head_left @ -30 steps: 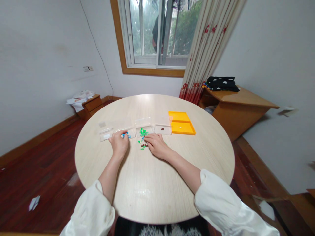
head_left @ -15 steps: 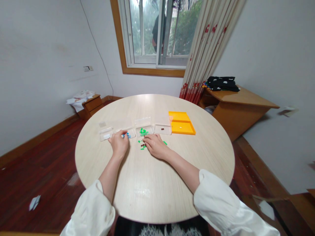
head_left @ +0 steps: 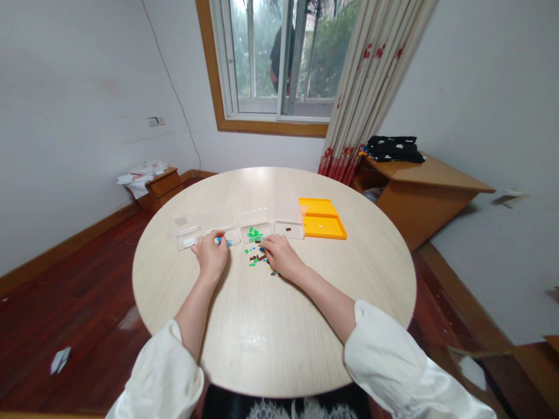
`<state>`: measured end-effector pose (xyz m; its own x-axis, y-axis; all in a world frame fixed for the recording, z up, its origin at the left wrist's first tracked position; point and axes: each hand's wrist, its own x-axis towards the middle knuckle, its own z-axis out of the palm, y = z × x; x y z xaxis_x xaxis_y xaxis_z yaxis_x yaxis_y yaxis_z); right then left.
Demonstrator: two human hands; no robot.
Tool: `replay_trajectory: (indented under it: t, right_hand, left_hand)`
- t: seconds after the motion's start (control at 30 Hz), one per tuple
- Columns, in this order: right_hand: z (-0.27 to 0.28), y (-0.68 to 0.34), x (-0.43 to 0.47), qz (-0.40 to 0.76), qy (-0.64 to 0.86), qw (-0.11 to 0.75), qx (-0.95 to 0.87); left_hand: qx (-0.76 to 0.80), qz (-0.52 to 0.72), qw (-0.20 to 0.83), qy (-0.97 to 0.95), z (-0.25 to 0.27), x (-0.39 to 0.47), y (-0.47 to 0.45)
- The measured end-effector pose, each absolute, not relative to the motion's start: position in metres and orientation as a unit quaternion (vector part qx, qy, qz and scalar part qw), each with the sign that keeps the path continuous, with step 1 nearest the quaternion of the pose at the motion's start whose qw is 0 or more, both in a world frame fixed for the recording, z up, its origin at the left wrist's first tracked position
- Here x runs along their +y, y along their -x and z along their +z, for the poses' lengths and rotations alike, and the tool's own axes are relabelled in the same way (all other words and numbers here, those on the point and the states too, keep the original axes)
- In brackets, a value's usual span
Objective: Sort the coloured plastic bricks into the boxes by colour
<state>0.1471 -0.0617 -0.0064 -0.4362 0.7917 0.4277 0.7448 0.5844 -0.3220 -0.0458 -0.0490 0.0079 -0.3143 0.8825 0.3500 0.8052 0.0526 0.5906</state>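
My left hand [head_left: 211, 252] rests at a clear plastic box [head_left: 237, 235] with small blue pieces [head_left: 226, 241] in it. Its fingers are curled together over the box's near side, and what they hold is hidden. My right hand [head_left: 283, 256] is closed at the fingertips over a scatter of tiny brown, green and blue pieces, among them a brown piece [head_left: 262, 258]. A bit of blue shows by its fingertips, too small to make out. Just beyond, another clear box [head_left: 267, 213] holds green pieces [head_left: 254, 234].
A clear box [head_left: 297, 233] to the right holds one brown piece [head_left: 288, 229]. Beside it lies an open yellow case [head_left: 321, 218]. At the left stands a small clear box [head_left: 180, 244] with something white inside. All sit on a round table [head_left: 248, 326].
My right hand has drawn slightly right and its fingers have closed together, uncovering more brown, blue and yellow pieces. My left hand has stayed at the box with the blue pieces.
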Motion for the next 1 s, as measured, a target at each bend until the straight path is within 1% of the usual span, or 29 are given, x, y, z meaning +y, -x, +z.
replay_trajectory:
  t: [0.3,0.5,0.63,0.77,0.87,1.0]
  right_hand:
    - [0.004,-0.146,-0.069,0.073,0.506,0.236,-0.826]
    - [0.009,-0.146,-0.069,0.08,0.534,0.229,-0.81]
    - [0.008,-0.146,-0.068,0.088,0.531,0.27,-0.798]
    - [0.008,-0.145,-0.068,0.116,0.502,0.353,-0.781]
    - [0.009,-0.144,-0.07,0.154,0.479,0.408,-0.762]
    - [0.009,-0.142,-0.072,0.21,0.461,0.439,-0.742]
  left_hand:
    - [0.689,0.413,0.046,-0.593,0.007,-0.051,0.044]
    - [0.589,0.462,0.065,-0.66,0.007,-0.054,0.037]
    - [0.522,0.449,0.089,-0.72,0.007,-0.058,0.032]
    - [0.475,0.439,0.115,-0.754,0.006,-0.063,0.028]
    - [0.451,0.435,0.145,-0.766,0.005,-0.064,0.024]
    - [0.441,0.414,0.163,-0.779,0.005,-0.065,0.021]
